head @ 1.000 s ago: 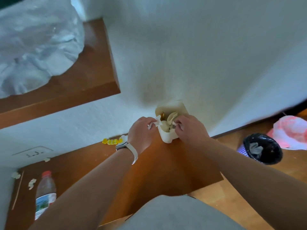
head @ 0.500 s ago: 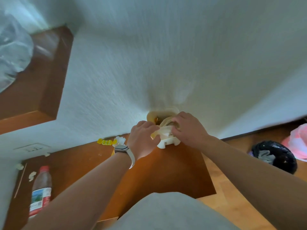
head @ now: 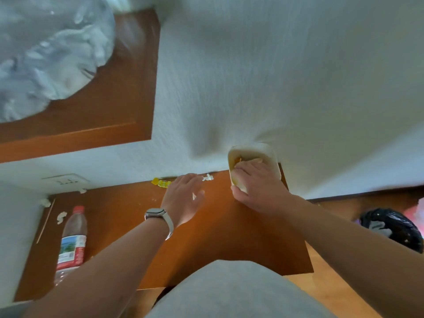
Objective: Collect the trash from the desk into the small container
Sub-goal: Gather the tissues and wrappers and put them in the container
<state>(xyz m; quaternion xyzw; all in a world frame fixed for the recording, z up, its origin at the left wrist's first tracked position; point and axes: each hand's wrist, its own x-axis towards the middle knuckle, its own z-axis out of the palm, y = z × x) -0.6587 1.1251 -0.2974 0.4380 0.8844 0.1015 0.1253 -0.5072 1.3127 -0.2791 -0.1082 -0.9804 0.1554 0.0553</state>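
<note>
The small cream container (head: pixel 270 154) stands against the wall at the desk's back right, with trash inside. My right hand (head: pixel 257 187) grips its front rim, fingers reaching into it. My left hand (head: pixel 183 198), wearing a watch, hovers open over the desk to the left of the container, fingers spread. Just beyond its fingertips lie a crumpled white scrap (head: pixel 208 178) and a yellow candy wrapper (head: pixel 160 182) by the wall. More white scraps (head: pixel 61 217) and a thin wooden stick (head: pixel 46 221) lie at the desk's far left.
A plastic water bottle (head: pixel 72 242) with a red cap lies on the brown desk (head: pixel 229 237) at the left. A wall socket (head: pixel 65 180) sits above the desk. A black-lined bin (head: pixel 392 228) stands on the floor at right. A shelf holds a clear plastic bag (head: pixel 46 53).
My left hand has let go of the container and moved left, opening over the desk. The container now stands against the wall under my right hand.
</note>
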